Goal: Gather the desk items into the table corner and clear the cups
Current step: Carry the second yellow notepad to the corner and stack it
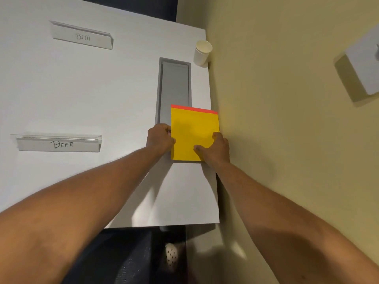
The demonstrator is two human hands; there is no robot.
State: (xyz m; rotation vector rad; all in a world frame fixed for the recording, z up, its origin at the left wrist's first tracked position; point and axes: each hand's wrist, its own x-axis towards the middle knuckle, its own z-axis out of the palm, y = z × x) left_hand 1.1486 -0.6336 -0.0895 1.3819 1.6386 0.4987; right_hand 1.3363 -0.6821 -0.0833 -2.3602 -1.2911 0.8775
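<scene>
Head view, looking down on a white bench (82, 95) set against a yellowish wall (276, 99). Yellow notepad (192, 128), with a red strip along its far edge, lies flat at the bench edge beside the wall, partly covering a grey recessed panel (174, 87). Left hand (159, 138) grips the notepad's left edge with curled fingers; right hand (213, 147) rests on its near right corner, thumb and fingers pressed on the yellow sheet. White paper cup (202, 53) stands upright beyond the notepad, close to the wall. Left of the notepad lies a name card reading "DEAR" (59, 143); farther off, another reads "BETA" (82, 35).
</scene>
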